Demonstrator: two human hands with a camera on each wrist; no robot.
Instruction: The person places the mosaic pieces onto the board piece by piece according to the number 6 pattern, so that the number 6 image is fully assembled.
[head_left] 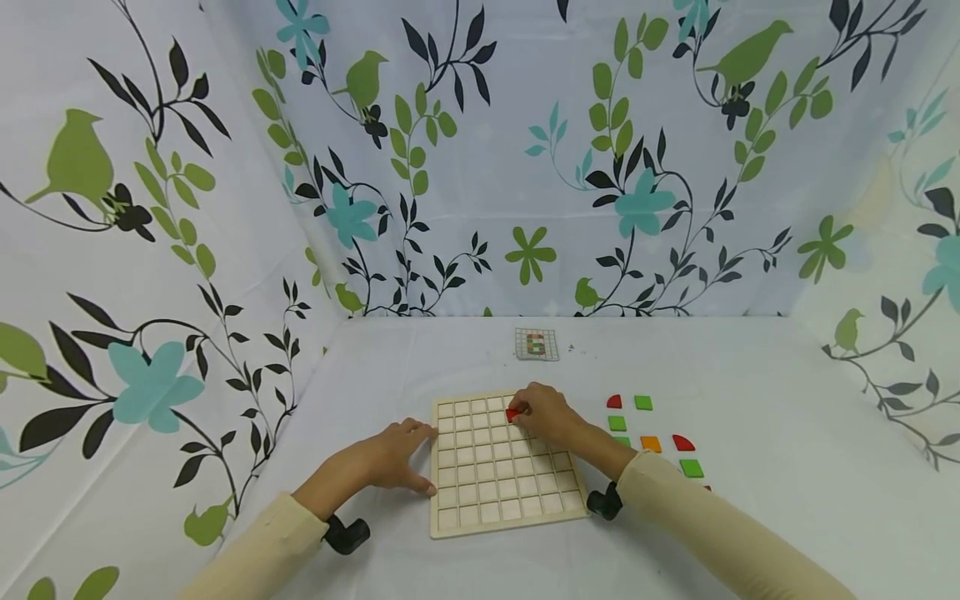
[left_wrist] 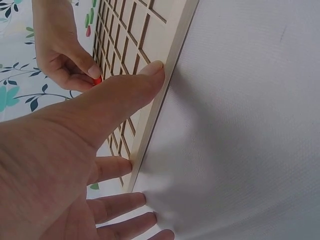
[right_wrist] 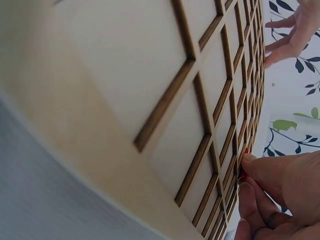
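Head view: the right hand (head_left: pixel 546 414) pinches a red piece (head_left: pixel 513 414) at its nine o'clock, toward the twelve o'clock side of the board (head_left: pixel 488 492). Left wrist: the left hand (left_wrist: pixel 60 150), fingers spread, touches the board's edge. Right wrist: fingers mask the piece's long axis.

From my remote station I count one gridded wooden board (head_left: pixel 489 512), one pattern card (head_left: pixel 537 344), two black wrist cameras (head_left: pixel 347 535) and one gripped red piece (head_left: pixel 513 414); loose, four green squares (head_left: pixel 643 402), one orange square (head_left: pixel 650 443), two red quarter-circles (head_left: pixel 683 442), one mostly hidden red bit (head_left: pixel 708 488).
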